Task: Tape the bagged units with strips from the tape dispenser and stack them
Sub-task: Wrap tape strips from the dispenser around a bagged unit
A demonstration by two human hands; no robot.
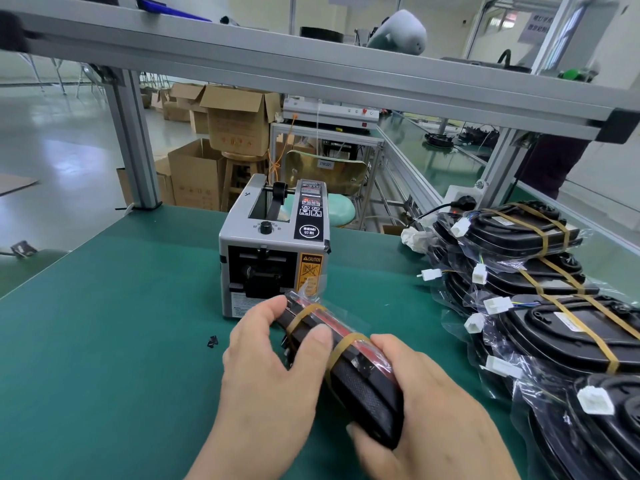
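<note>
Fingers (268, 315) of the left hand (270, 358) and right hand (440, 414) clasp the bagged unit (363, 386) at six o'clock from the tape dispenser (273, 247); stiff, probably light, slippery film, so grip both ends.

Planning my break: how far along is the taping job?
Done: clear-bagged black units banded with tan tape, stacked at right. In hand: left hand and right hand grip another bagged black unit, two tan strips round it, before the grey tape dispenser. Left: stacking it.
</note>
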